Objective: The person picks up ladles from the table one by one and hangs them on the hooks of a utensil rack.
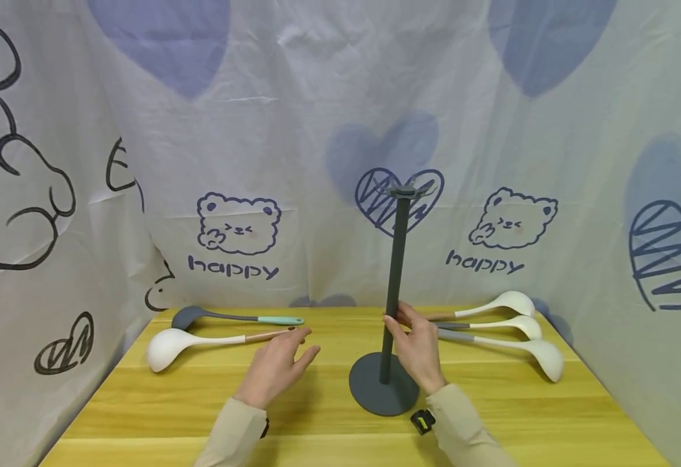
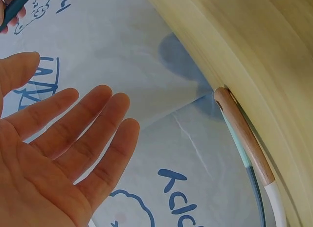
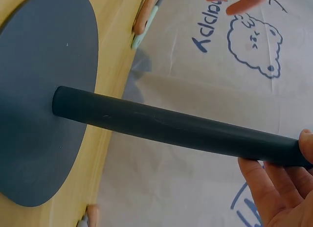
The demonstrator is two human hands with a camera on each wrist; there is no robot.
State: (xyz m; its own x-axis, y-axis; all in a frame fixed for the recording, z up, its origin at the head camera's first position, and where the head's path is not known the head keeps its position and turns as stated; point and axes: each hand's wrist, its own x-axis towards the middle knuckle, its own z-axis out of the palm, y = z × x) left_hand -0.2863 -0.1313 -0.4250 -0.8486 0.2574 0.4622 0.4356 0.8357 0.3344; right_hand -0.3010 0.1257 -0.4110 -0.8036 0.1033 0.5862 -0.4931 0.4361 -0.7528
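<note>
My right hand (image 1: 419,353) holds the dark pole of a utensil stand (image 1: 399,259), thumb on one side and fingers on the other, as the right wrist view also shows. The stand has a round base (image 1: 375,397) and a small hooked top (image 1: 407,192). My left hand (image 1: 276,368) is spread, palm towards the stand, with nothing in it. Beyond its fingertips in the head view lies a white ladle (image 1: 167,349) with a wooden handle (image 2: 244,134). Behind that one lies a dark ladle (image 1: 186,318) with a mint handle.
On the right side of the wooden table (image 1: 521,421) lie three white utensils: one with a wooden handle (image 1: 514,302), a middle one (image 1: 532,326) and a front one (image 1: 547,359) with grey handles. A printed cloth (image 1: 329,84) hangs behind and along both sides.
</note>
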